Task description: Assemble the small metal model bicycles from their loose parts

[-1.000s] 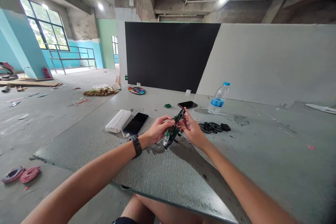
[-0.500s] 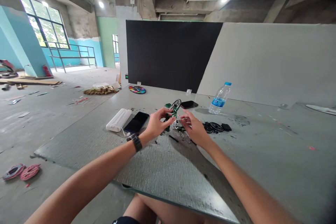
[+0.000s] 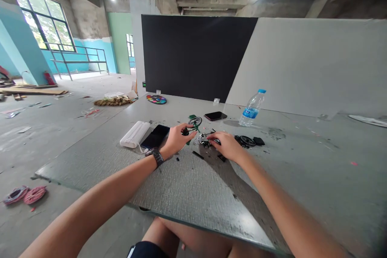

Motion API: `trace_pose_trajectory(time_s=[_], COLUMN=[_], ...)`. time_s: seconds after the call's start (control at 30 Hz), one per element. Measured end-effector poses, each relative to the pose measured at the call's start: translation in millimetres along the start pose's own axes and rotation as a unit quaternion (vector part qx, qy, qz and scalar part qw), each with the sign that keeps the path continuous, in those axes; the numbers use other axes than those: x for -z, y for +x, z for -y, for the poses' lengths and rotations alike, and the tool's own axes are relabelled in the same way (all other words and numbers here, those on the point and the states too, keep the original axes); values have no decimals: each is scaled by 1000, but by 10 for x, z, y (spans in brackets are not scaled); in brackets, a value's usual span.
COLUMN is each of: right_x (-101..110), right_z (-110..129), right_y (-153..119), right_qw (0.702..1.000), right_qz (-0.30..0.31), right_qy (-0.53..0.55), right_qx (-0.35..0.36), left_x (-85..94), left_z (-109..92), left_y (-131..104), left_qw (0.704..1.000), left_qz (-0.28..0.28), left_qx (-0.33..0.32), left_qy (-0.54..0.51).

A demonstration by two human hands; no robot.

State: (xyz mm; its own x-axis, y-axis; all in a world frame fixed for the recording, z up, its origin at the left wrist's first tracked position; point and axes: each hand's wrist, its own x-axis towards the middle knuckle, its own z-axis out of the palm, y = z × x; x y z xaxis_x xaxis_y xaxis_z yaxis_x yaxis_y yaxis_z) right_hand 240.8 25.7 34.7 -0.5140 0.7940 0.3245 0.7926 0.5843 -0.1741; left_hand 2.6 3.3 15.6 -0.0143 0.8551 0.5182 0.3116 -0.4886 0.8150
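My left hand (image 3: 175, 138), with a dark watch (image 3: 155, 156) on its wrist, is closed on a small green model bicycle (image 3: 195, 122). One spoked wheel stands up beyond my fingertips; my fingers cover part of the frame. To the right, my right hand (image 3: 227, 144) is low over a cluster of small silver and black parts (image 3: 204, 142). Its fingertips are pinched together among them, and whatever is between them is too small to name. A thin black strip (image 3: 198, 155) lies on the table nearer to me.
Black wheels (image 3: 247, 141) lie right of my right hand. A water bottle (image 3: 252, 109) stands behind them. A phone (image 3: 215, 115) is at the back; a second phone (image 3: 156, 136) and a white power bank (image 3: 134, 134) lie left. The table's front edge (image 3: 193, 225) is near my legs.
My left hand has lowered the model bicycle and tilted it towards the table. My right hand has moved away from it, down to the small parts. The view has shifted slightly.
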Motion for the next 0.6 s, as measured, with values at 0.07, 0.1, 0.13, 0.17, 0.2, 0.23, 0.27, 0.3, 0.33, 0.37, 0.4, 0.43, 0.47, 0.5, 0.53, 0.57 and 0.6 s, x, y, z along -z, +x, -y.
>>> trace_pose_trajectory(time_s=[0.07,0.1,0.13,0.17,0.2,0.23,0.27,0.3,0.33,0.37,0.4,0.43,0.47,0.5,0.53,0.57,0.6], right_x=[-7,-6,-1,8,23,42,67,94,124,152,177,195,203,199,182,151,107], right_z=[10,18,25,30,31,27,18,4,-14,-34,-54,-71,-83,-86,-81,-66,-43], right_y=[-8,-11,-12,-12,-11,-10,-9,-8,-8,-9,-12,-15,-19,-24,-27,-30,-30], right_qw=[1000,1000,1000,1000,1000,1000,1000,999,999,998,998,998,998,998,998,998,998], right_qz=[5,4,4,6,9,14,20,27,34,42,48,52,54,54,50,43,35], right_qy=[-9,-13,-16,-18,-19,-19,-19,-17,-14,-11,-8,-7,-8,-9,-11,-15,-19], right_qx=[-1,-2,-2,-1,1,7,15,24,32,38,40,40,39,39,41,45,51], left_x=[0,-1,-5,-9,-13,-17,-19,-21,-21,-20,-19,-18,-18,-19,-22,-25,-28], left_z=[40,54,64,71,75,76,76,73,70,66,63,61,60,61,63,67,72], left_y=[21,26,29,30,30,28,27,25,24,23,22,21,20,19,19,19,19], left_qw=[999,999,998,998,997,997,997,997,997,997,997,997,998,998,998,998,998], left_qz=[-2,-5,-10,-14,-18,-20,-22,-23,-23,-22,-20,-18,-15,-12,-10,-8,-6], left_qx=[11,12,12,12,14,16,19,22,23,23,22,22,22,22,22,23,23], left_qy=[37,50,58,65,70,74,76,76,74,72,68,66,65,65,66,66,65])
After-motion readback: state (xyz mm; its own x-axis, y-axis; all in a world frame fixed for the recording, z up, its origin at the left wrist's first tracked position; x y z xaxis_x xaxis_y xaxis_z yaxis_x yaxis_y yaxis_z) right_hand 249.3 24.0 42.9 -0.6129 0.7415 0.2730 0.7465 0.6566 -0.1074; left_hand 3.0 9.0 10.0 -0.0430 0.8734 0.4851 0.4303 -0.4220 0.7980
